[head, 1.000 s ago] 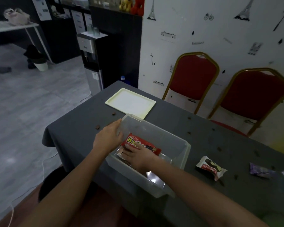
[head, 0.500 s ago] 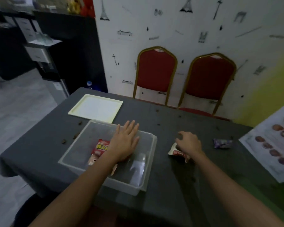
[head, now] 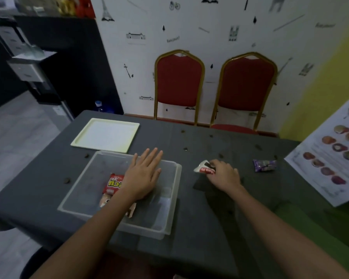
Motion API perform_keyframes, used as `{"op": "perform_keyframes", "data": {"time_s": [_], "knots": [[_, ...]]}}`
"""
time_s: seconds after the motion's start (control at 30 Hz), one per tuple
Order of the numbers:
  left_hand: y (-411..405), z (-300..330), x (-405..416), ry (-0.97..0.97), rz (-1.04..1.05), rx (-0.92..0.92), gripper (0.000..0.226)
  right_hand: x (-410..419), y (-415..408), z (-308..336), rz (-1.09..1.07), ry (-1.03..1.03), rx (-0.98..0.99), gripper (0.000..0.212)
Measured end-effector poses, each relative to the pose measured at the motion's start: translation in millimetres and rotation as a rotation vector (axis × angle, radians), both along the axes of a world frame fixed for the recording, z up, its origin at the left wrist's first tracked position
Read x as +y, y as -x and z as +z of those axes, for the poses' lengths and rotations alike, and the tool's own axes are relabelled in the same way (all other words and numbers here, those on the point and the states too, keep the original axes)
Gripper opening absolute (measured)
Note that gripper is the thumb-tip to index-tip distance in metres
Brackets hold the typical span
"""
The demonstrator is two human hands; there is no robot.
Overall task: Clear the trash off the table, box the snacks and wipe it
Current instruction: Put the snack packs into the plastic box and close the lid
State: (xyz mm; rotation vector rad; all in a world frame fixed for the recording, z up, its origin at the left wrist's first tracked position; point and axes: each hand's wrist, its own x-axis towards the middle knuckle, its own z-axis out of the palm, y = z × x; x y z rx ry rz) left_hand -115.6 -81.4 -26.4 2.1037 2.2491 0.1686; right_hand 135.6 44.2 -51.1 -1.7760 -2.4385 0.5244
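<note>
Midway through boxing the snacks, by the look of it. Right hand (head: 223, 174) curled over white-and-red snack packet (head: 204, 168), fingers pinching it against grey table (head: 210, 228), just right of clear plastic box (head: 170, 198). Left hand (head: 143, 175) flat over box, fingers straight, holding nothing. Red packet (head: 114, 183) already inside. Purple packet (head: 264, 165) well right, untouched. Box lid (head: 106, 135) beyond box. Dark crumbs (head: 67, 180) scattered; wiping not begun. Next move, judged: lift pinched packet clear, carry left over rim, drop in; left hand would need shifting aside.
</note>
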Motion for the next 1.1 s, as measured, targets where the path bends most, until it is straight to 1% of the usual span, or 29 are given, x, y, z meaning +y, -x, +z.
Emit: {"op": "perform_keyframes", "data": {"time_s": [0.07,0.13,0.2,0.27,0.37,0.43,0.53,0.6,0.7,0.77,0.8,0.93,1.0,1.1], "knots": [[8,0,-3,-0.011,0.016,0.009,0.071,-2,16,26,-0.007,0.048,0.214,0.046],[19,1,-7,-0.012,0.043,0.012,0.071,-6,36,58,0.038,0.087,0.396,0.045],[34,2,-13,-0.001,0.078,0.009,0.07,-14,57,89,0.162,0.144,0.481,0.042],[52,4,-17,0.009,0.121,0.007,0.07,-25,76,114,0.34,0.195,0.407,0.04],[74,6,-22,0.051,0.198,0.06,0.057,-48,102,131,0.536,0.211,0.166,0.038],[82,8,-23,0.053,0.216,0.078,0.056,-66,118,125,0.612,0.154,0.016,0.035],[85,10,-23,0.049,0.194,0.065,0.056,-90,141,99,0.715,-0.01,-0.264,0.043],[84,9,-25,0.029,0.191,0.038,0.057,-98,156,75,0.74,-0.112,-0.446,0.04],[82,5,-27,0.002,0.193,-0.004,0.058,-100,167,50,0.638,-0.206,-0.636,0.027],[82,2,-28,-0.02,0.192,-0.013,0.058,-101,166,40,0.598,-0.177,-0.694,0.023],[82,1,-28,-0.032,0.19,-0.017,0.058,-102,165,37,0.579,-0.145,-0.694,0.021],[81,-5,-29,-0.08,0.193,-0.059,0.059,-106,168,28,0.469,-0.052,-0.601,0.018],[81,-8,-28,-0.097,0.193,-0.061,0.06,-106,172,23,0.416,0.04,-0.548,0.02],[82,-10,-27,-0.106,0.186,-0.056,0.061,-111,174,20,0.38,0.16,-0.529,0.029]]}}
